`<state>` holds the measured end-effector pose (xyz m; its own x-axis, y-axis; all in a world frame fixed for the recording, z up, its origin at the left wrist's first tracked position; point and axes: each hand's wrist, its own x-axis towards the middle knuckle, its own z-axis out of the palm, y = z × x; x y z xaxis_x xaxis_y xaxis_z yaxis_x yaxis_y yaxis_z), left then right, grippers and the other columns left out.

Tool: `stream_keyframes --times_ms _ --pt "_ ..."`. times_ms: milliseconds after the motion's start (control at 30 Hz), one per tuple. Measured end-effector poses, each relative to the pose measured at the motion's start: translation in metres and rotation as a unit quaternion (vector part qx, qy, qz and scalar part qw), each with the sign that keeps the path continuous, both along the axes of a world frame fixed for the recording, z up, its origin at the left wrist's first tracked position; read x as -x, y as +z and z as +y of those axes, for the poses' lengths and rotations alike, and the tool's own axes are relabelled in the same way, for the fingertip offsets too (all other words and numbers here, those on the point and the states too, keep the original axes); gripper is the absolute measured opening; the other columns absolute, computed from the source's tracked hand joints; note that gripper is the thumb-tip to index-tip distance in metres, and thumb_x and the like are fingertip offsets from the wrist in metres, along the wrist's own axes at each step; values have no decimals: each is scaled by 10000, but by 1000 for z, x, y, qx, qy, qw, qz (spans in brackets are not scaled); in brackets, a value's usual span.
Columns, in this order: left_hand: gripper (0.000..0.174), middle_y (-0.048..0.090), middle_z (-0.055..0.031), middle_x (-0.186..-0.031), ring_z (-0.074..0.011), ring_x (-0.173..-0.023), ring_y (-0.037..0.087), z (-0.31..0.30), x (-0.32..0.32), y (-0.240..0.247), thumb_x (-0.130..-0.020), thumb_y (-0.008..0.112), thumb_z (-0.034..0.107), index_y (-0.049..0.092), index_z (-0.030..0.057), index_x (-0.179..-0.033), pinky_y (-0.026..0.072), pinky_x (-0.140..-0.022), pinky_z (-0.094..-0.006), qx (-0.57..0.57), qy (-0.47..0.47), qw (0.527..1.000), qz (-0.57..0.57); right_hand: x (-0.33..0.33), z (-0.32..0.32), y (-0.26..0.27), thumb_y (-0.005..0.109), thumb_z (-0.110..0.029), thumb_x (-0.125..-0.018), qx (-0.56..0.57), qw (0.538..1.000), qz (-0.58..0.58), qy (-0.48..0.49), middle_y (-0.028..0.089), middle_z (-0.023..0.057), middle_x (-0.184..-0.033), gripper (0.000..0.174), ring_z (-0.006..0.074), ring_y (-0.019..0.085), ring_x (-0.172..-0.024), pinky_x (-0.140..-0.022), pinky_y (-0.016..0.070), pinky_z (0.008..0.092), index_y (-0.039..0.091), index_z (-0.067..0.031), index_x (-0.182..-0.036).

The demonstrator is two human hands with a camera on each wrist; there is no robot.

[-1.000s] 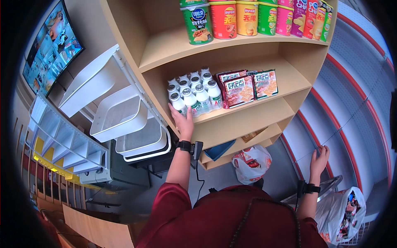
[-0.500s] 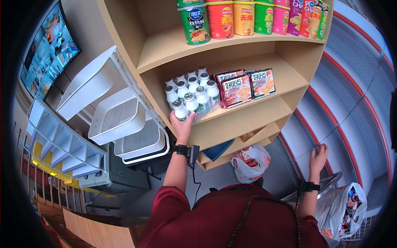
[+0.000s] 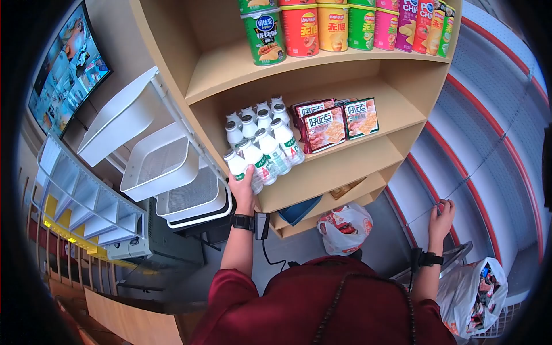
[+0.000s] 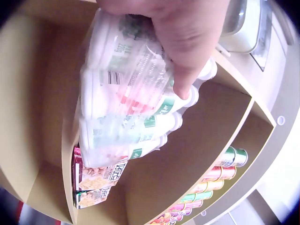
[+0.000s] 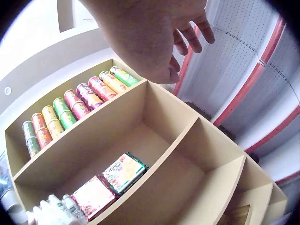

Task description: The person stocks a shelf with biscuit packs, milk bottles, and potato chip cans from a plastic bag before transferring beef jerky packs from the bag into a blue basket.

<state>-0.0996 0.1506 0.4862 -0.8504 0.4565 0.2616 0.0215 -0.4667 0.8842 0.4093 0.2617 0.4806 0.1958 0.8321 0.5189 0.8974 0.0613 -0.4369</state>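
A shrink-wrapped pack of white drink bottles [image 3: 265, 158] with grey caps leans out over the front edge of the wooden shelf's [image 3: 397, 127] middle board. My left hand [image 3: 241, 188] grips the pack at its near left corner. In the left wrist view the thumb [image 4: 183, 82] presses on the clear film across the bottles, while the other fingers are largely hidden behind the pack. Right of the bottles stand red and green biscuit packs [image 3: 325, 127]. My right hand [image 3: 441, 220] hangs in the air by the blue-grey racks, fingers loosely curled and holding nothing.
Canisters of chips [image 3: 302, 31] line the board above. White mesh baskets [image 3: 158, 169] stand left of the shelf. On the floor are a plastic bag of packets [image 3: 345, 227] and a fuller bag [image 3: 474, 299] at the right. Racks with red edges [image 3: 468, 172] rise on the right.
My left hand has closed on the pack's near left corner and drawn it toward me and slightly left, so it now tilts past the shelf edge. The right hand has barely moved.
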Motion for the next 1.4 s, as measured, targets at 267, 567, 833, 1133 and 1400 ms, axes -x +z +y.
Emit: stream_keyframes --times_ms 267,567,833,1133,1400 --pt "396 588 -85 -1057 -149 -922 582 -36 -5 20 -812 673 103 487 0 -1146 466 -810 -291 24 9 999 -30 6 19 -10 589 -103 -793 -22 999 -2 28 479 165 -1220 257 349 502 -1101 -906 428 402 559 -49 -1043" --pt "411 587 -82 -1041 -152 -925 574 -42 -2 37 -804 690 141 489 0 -1134 459 -814 -300 -18 1 1000 -2 17 29 -12 588 -114 -799 -14 998 14 64 483 166 -1212 245 348 489 -1112 -922 416 403 560 -50 -1034" --pt "494 600 -80 -969 -155 -880 562 -31 -22 26 -692 784 159 527 -22 -1073 453 -789 -304 130 130 972 144 1 22 -11 583 -100 -815 -9 999 10 50 472 171 -1209 238 349 471 -1132 -936 401 393 550 -39 -1042" --pt "503 577 -94 -1074 -173 -968 551 3 -11 16 -722 754 158 514 -11 -1130 427 -852 -311 99 117 974 168 -17 11 -24 597 -85 -781 -18 1000 1 25 491 166 -1199 267 347 487 -1114 -930 407 406 548 -41 -1039" --pt "613 544 -117 -1112 -197 -1012 529 22 21 -18 -727 766 187 433 -10 -1203 408 -886 -328 82 84 978 171 -29 1 -30 585 -112 -816 6 1000 -4 0 469 184 -1208 269 357 470 -1124 -943 394 391 544 -14 -1063"
